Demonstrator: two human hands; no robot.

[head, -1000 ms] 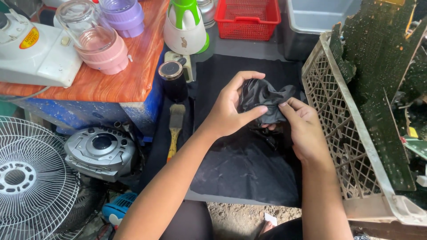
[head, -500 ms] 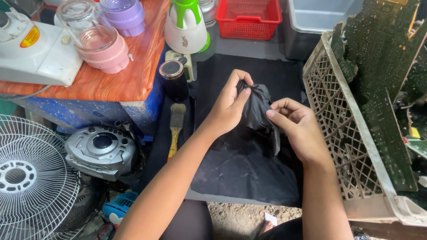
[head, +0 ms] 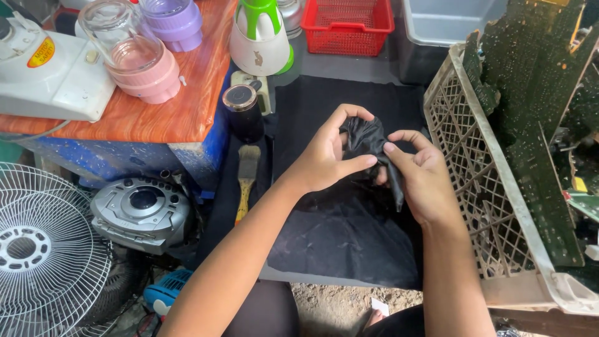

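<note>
Head view: black cloth, bunched, pinched between left hand and right hand, both clenched on it above a black mat. Judged light, limp and non-slip, not fragile; best taken at the wad where thumbs and fingertips meet. Long axis runs from the wad down toward the person, its loose tail hanging below the right thumb.

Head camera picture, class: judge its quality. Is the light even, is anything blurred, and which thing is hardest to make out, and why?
Head view: soft, even daylight with no hard shadows; a slight sheen on the glass jar. Head view: both hands, left and right, look sharp, without motion blur. Head view: the crumpled black item between them nearly merges with the black mat, so its folds and kind stay unclear.
</note>
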